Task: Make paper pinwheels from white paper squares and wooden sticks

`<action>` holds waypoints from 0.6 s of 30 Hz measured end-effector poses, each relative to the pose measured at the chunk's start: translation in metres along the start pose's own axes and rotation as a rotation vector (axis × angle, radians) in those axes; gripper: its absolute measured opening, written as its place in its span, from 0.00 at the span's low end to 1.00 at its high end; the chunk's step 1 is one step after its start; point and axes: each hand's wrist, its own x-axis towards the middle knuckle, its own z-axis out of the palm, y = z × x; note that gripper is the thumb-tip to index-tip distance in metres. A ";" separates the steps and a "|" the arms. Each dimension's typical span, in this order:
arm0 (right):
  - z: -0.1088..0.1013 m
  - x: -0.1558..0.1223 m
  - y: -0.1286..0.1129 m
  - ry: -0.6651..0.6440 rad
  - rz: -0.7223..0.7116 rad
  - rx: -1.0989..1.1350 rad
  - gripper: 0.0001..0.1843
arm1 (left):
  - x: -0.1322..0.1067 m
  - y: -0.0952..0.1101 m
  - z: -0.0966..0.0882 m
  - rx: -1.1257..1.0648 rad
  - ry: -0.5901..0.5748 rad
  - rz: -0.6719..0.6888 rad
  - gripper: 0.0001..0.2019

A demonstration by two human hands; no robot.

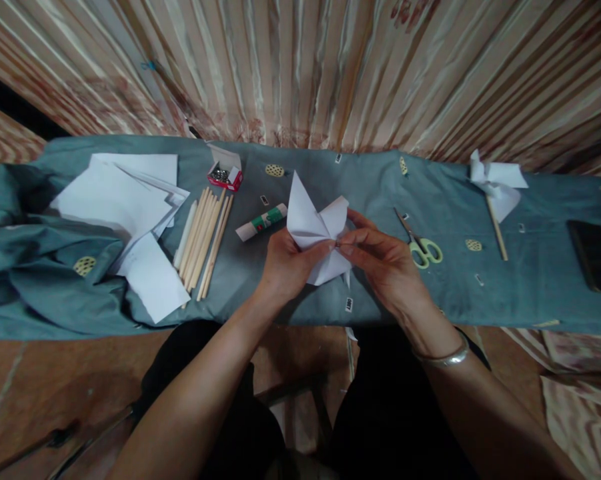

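A white paper pinwheel (307, 223) with folded blades is held above the cloth, in front of my body. My left hand (287, 263) grips its left side, with the thumb pressed near the centre. My right hand (385, 260) pinches at the same centre, its thumb and fingers closed from the right. Something tiny shows between the fingertips there, too small to make out. A green and white glue stick (263, 222) lies left of the pinwheel, and scissors (420, 247) with pale green handles lie right of my right hand.
Several wooden sticks (205, 240) lie beside white paper sheets (125, 207) on the left. Behind them stands a small open red box (226, 175) of metal pins. Another pinwheel on a stick (497, 187) and a black phone (595, 257) lie right on the green cloth (450, 300).
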 end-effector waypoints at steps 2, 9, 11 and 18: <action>0.000 0.000 0.000 0.000 0.001 0.002 0.08 | 0.000 0.000 0.000 0.010 -0.004 -0.001 0.10; -0.001 0.000 -0.001 -0.011 0.020 -0.013 0.09 | 0.000 -0.002 0.000 -0.011 -0.016 0.015 0.10; -0.001 0.000 -0.001 -0.011 0.024 -0.010 0.09 | 0.000 -0.002 -0.001 -0.006 -0.017 0.016 0.11; 0.000 -0.001 -0.002 -0.012 0.033 -0.022 0.08 | 0.001 -0.004 -0.002 0.035 -0.012 0.018 0.11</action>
